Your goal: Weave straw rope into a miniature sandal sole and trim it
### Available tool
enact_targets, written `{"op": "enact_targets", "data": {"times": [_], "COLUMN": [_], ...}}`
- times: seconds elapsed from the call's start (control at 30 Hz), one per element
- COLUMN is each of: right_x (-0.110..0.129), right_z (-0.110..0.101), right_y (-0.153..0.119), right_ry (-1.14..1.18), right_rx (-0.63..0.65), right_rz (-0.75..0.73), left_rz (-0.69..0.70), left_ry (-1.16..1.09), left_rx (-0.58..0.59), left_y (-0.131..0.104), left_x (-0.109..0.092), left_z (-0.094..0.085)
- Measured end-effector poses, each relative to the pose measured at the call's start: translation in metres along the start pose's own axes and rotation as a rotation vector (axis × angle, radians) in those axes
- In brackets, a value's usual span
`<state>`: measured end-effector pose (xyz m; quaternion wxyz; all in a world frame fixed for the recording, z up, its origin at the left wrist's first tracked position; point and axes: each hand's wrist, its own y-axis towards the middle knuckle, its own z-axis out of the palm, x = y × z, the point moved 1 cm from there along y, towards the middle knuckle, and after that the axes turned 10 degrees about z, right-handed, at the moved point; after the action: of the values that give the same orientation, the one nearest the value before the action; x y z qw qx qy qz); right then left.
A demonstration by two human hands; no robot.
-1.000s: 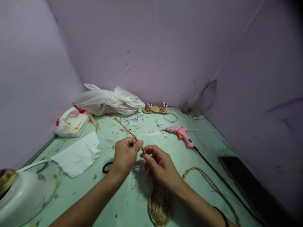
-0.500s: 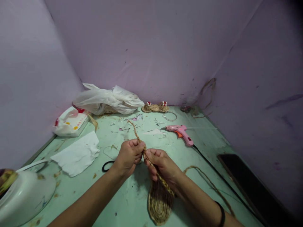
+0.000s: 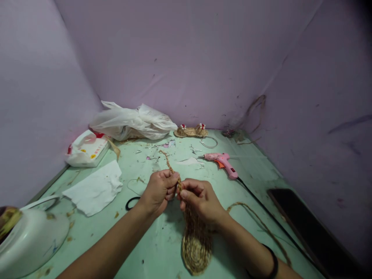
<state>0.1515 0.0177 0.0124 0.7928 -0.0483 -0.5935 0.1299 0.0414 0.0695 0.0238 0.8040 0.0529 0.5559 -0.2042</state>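
Observation:
A thin braided straw cord (image 3: 167, 159) runs up and away from my fingers, its loose end pointing to the back left. My left hand (image 3: 161, 192) pinches it between thumb and forefinger. Just beside it, my right hand (image 3: 200, 199) grips the same cord lower down, fingertips close to the left ones. Below my right hand hangs or lies a woven straw sole (image 3: 197, 252), coiled in an oval; its upper part is partly hidden by the hand. More straw cord (image 3: 261, 226) trails over the table from behind my right wrist.
A pink glue gun (image 3: 221, 161) lies at right, its black cable running to the front. Near it is a dark phone-like slab (image 3: 308, 232). Small straw slippers (image 3: 190, 132), a white plastic bag (image 3: 130, 122), a box (image 3: 93, 151), paper (image 3: 94, 188) and a white bowl (image 3: 37, 240) stand around.
My right hand has shifted its grip up the cord, thumb now nearer my left fingers. The cord stretch formerly visible along the right palm is now covered. The left hand has barely moved.

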Motion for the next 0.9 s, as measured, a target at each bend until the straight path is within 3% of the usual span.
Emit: {"op": "enact_targets", "data": {"times": [0.13,0.27,0.53,0.63,0.77,0.9], "right_x": [0.0,-0.001,-0.001,0.0,0.0,-0.002], "right_z": [-0.003,-0.005,-0.002,-0.001,0.0,-0.001], "right_y": [0.003,0.004,0.005,0.004,0.002,0.003], "right_ry": [-0.044,-0.137,-0.153,-0.223,-0.316,-0.331], "right_rx": [-0.046,-0.165,-0.352,-0.434,-0.436,-0.439], "right_rz": [0.073,0.039,0.058,-0.007,-0.136,-0.156], "left_rz": [0.028,0.01,0.019,0.022,-0.124,-0.314], "left_ry": [0.014,0.034,0.072,0.083,0.031,-0.016], "left_rx": [0.003,0.012,-0.096,-0.125,-0.103,-0.077], "left_y": [0.003,0.004,0.001,-0.003,-0.008,-0.01], "left_x": [0.0,-0.001,0.007,0.006,-0.003,-0.011], "left_z": [-0.007,-0.007,-0.004,0.0,0.006,0.006]}}
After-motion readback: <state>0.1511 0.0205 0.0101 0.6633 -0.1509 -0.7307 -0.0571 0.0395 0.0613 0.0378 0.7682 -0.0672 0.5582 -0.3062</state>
